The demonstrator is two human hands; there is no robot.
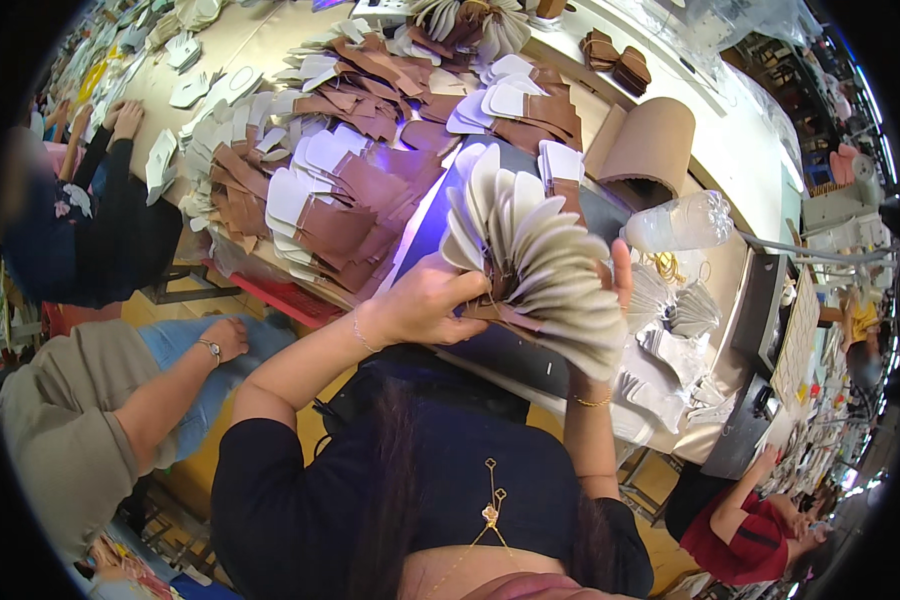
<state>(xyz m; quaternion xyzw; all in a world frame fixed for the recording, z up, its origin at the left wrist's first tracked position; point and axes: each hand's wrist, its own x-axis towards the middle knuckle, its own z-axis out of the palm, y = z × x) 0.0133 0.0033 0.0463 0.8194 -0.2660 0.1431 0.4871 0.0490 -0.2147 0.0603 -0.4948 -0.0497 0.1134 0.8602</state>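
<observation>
A thick bundle of off-white cut pieces, like leather or lining parts, is held up in front of my chest and fanned wide. My left hand is closed at its narrow lower left end, thumb and fingers pinching a thin brown edge there. Behind the fan's right side my right hand supports it; a raised finger shows past the edge, and most of that hand is hidden. Stacks of brown and white cut pieces lie on the table just beyond my left hand.
A clear plastic bottle lies on its side right of the bundle, near a curved brown block. More white pieces lie at the right. A red tray sits below the table edge. People sit close on the left and at lower right.
</observation>
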